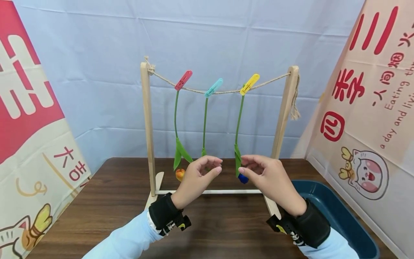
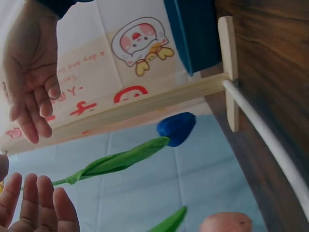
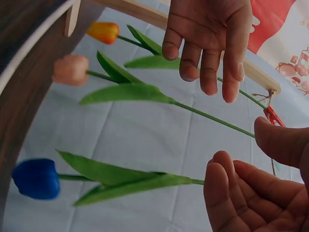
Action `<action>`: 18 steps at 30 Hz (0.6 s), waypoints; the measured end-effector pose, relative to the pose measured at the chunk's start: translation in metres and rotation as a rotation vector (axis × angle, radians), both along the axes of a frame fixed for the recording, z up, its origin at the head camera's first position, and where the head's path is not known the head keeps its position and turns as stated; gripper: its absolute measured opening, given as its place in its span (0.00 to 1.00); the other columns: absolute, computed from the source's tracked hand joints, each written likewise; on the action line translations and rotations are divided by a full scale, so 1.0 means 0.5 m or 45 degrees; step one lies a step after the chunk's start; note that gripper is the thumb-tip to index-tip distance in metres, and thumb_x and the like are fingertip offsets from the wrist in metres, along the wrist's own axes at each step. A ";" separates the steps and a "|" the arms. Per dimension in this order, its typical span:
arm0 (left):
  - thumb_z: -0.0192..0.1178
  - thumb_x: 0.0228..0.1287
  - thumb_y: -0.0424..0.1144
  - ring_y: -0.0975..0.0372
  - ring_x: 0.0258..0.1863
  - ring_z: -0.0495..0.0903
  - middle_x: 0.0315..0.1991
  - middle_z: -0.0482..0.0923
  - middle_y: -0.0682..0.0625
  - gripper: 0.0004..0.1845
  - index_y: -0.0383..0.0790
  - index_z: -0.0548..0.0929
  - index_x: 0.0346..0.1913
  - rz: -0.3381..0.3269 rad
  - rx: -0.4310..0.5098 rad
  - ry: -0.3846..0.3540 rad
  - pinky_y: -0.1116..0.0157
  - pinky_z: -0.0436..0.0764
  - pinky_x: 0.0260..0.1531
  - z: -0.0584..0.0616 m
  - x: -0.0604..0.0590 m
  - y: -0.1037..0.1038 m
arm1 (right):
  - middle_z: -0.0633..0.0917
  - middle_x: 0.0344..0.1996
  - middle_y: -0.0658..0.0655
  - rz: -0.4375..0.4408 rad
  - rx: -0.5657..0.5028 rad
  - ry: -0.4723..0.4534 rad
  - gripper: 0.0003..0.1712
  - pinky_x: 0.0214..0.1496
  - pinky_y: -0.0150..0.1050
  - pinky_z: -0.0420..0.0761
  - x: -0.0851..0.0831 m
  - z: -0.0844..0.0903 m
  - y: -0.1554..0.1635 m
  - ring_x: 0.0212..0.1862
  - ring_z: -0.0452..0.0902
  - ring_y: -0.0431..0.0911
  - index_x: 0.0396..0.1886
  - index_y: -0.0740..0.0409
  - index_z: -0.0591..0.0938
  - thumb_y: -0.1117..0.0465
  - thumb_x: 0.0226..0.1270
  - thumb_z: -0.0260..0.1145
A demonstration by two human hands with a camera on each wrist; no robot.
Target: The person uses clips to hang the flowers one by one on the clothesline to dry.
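Note:
Three artificial tulips hang upside down from a rope (image 1: 271, 81). A red clothespin (image 1: 183, 80) clips the orange-yellow tulip (image 1: 180, 175), a light blue clothespin (image 1: 214, 87) the pink tulip (image 3: 71, 69), and a yellow clothespin (image 1: 249, 84) the blue tulip (image 1: 243, 178). My left hand (image 1: 195, 178) is raised in front of the pink tulip, whose bloom it hides in the head view. Beside the blue tulip is my right hand (image 1: 271, 178). Both hands have loosely bent fingers and hold nothing; in the wrist views their palms face each other.
The rope is strung between two wooden posts (image 1: 147, 129) of a stand, joined low down by a white bar (image 1: 231, 192). A dark teal tray (image 1: 343, 212) lies at the right on the brown wooden table (image 1: 106, 201). Pale blue cloth (image 1: 97, 72) hangs behind, printed cloths at both sides.

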State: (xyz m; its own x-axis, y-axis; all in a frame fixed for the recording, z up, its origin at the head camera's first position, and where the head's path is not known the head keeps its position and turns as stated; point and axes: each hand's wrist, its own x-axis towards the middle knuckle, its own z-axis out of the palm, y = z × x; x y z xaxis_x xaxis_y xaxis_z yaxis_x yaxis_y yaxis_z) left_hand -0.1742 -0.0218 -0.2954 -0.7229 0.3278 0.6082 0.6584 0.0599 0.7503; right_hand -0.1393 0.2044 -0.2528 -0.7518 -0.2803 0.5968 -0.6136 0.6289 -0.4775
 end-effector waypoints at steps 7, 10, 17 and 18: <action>0.59 0.71 0.40 0.59 0.41 0.78 0.42 0.79 0.50 0.12 0.41 0.81 0.53 -0.007 -0.071 -0.098 0.62 0.78 0.39 -0.034 0.027 -0.021 | 0.84 0.37 0.47 0.015 -0.006 -0.075 0.18 0.37 0.36 0.80 0.017 -0.043 -0.007 0.35 0.79 0.37 0.52 0.59 0.83 0.62 0.62 0.71; 0.59 0.71 0.40 0.59 0.41 0.78 0.43 0.79 0.50 0.12 0.41 0.80 0.53 -0.013 -0.080 -0.140 0.62 0.78 0.39 -0.048 0.034 -0.027 | 0.84 0.38 0.48 0.035 -0.010 -0.096 0.17 0.36 0.34 0.80 0.021 -0.060 -0.011 0.35 0.78 0.36 0.51 0.59 0.83 0.60 0.63 0.71; 0.61 0.69 0.40 0.61 0.40 0.79 0.44 0.80 0.54 0.11 0.44 0.81 0.51 0.014 -0.127 -0.184 0.64 0.78 0.36 -0.080 0.046 -0.037 | 0.84 0.39 0.48 0.063 -0.014 -0.224 0.18 0.35 0.33 0.80 0.032 -0.097 -0.013 0.38 0.78 0.38 0.51 0.58 0.83 0.58 0.64 0.70; 0.61 0.69 0.40 0.62 0.40 0.79 0.43 0.80 0.54 0.11 0.44 0.82 0.51 0.025 -0.144 -0.174 0.65 0.78 0.36 -0.084 0.049 -0.038 | 0.84 0.38 0.48 0.074 -0.011 -0.235 0.18 0.35 0.33 0.80 0.033 -0.102 -0.013 0.37 0.78 0.37 0.52 0.59 0.83 0.58 0.64 0.70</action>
